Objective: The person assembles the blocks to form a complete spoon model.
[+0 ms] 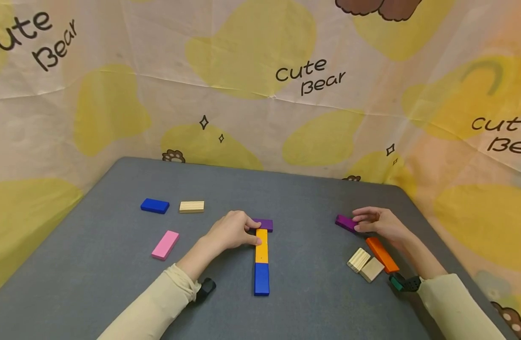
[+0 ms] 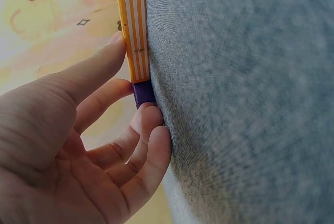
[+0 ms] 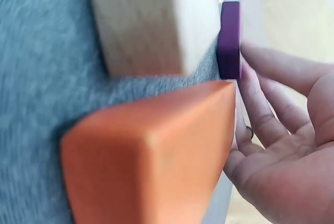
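On the grey table, a yellow block [image 1: 262, 248] and a blue block [image 1: 262, 279] lie end to end, with a purple block [image 1: 266, 225] set crosswise at the far end. My left hand [image 1: 232, 230] has its curled fingers at the purple block's left end, while the thumb touches the yellow block's side. White stripes mark the yellow block [image 2: 136, 36] in the left wrist view. To the right, my right hand [image 1: 381, 223] pinches the near end of a second purple block [image 1: 344, 222] between thumb and fingers. That purple block [image 3: 229, 38] stays on the table.
Beside the right forearm lie an orange block [image 1: 382, 255] and two plain wood blocks [image 1: 365, 265]. At left are a pink block [image 1: 165, 245], another blue block [image 1: 155, 206] and a striped wood block [image 1: 191, 207]. A patterned cloth [image 1: 243, 94] hangs behind the table.
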`<state>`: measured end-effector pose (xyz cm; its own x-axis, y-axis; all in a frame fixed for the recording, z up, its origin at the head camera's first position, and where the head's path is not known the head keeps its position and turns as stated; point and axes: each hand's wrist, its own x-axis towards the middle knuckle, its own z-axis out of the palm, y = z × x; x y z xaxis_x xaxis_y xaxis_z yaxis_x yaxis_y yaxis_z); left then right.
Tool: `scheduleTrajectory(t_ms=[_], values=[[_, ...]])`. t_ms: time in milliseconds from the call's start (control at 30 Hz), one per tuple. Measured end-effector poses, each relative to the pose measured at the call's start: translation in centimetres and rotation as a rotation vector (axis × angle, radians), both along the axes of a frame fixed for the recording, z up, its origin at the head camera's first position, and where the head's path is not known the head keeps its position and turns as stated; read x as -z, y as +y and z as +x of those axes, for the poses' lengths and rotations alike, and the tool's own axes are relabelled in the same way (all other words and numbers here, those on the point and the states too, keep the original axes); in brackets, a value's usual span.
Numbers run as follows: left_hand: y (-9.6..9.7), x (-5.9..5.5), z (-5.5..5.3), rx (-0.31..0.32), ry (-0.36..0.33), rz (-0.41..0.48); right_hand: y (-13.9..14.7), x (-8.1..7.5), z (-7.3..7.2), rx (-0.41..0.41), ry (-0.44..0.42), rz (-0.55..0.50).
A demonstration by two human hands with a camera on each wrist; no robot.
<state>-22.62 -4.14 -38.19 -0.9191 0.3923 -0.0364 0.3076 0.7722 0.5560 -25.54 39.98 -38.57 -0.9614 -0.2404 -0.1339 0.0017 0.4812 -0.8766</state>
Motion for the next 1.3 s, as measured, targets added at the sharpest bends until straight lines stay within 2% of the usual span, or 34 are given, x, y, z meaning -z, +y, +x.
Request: scheduleTrajectory(t_ms=[133, 400, 567, 1000, 1300], values=[[0.0, 0.0, -0.1, -0.003, -0.006, -0.004, -0.5, -0.1, -0.1, -0.05, -0.032, -0.016], [-0.1, 0.1, -0.1, -0.004, -0.008, 0.002, -0.1, 0.2, -0.5, -0.243, 0.002, -0.038], [-0.2, 0.1, -0.1, -0.004, -0.006, 0.002, -0.1, 0.2, -0.8, -0.315, 0.031, -0.022], [-0.1, 0.3, -0.2, 0.006, 0.004, 0.006, -0.6, 0.4, -1.1, -0.316, 0.073, 0.072], [-0.2, 0.3, -0.3, 0.006, 0.001, 0.002, -1.1, 0.3, -1.2, -0.29, 0.063, 0.095]])
